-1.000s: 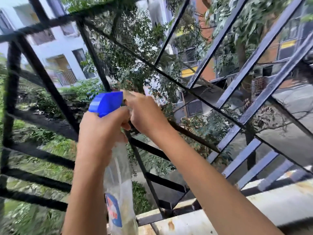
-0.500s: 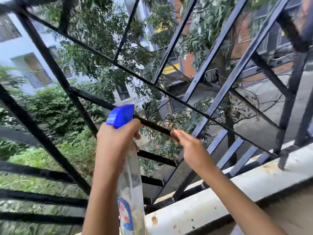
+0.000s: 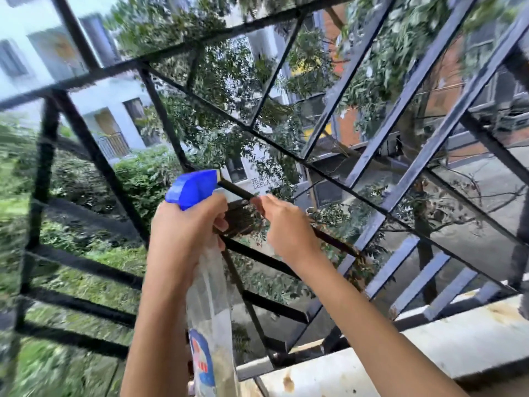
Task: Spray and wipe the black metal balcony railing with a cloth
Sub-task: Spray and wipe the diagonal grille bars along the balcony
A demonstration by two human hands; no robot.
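Balcony edge, trees and apartment blocks behind, stained ledge (image 3: 372, 365) along the bottom. Black railing (image 3: 98, 159) fills the view, straight ahead of both hands and within reach. Worked bar (image 3: 237, 192) slopes down to the right, its long axis running from the nozzle toward the right wrist. Wrapped round the neck of the upright spray bottle (image 3: 211, 305) is the left hand (image 3: 183, 236); blue head (image 3: 194, 187) sits just beside that bar, aimed right. Nearer the bar is the right hand (image 3: 286, 224): back up, wrist raised, fingers curled onto it. No cloth visible; cannot tell if 1 is under the fingers. Likely next move: slide along the bar's slope.
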